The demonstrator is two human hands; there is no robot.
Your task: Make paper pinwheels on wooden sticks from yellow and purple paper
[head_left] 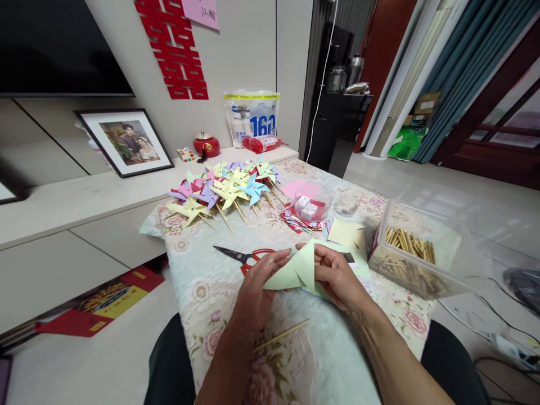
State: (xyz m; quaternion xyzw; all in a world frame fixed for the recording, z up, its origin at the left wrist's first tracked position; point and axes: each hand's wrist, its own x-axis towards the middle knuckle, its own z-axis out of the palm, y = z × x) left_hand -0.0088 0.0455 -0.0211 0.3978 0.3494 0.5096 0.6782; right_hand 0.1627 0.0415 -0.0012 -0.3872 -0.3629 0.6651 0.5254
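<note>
Pale green folded paper point(295, 270): gripped between left hand point(257, 287) and right hand point(337, 278), fingers closed on it, above the counter point(198, 270) middle. Red-handled scissors point(247, 256) laid just behind. Bag point(252, 117) beyond the far edge, marked "160".

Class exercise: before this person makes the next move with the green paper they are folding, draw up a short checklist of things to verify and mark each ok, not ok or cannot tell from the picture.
1. Both hands on the paper: left hand and right hand both grip the light green paper. Ok.
2. Corners folded towards the middle: at least one flap is bent in; the rest is hidden. Cannot tell.
3. Stick within reach: a wooden stick lies on the tablecloth under the left wrist. Ok.
4. Scissors clear of the hands: the red-handled scissors lie closed, just beyond the left fingers. Ok.
5. Spare sticks: clear box holds plenty. Ok.
</note>
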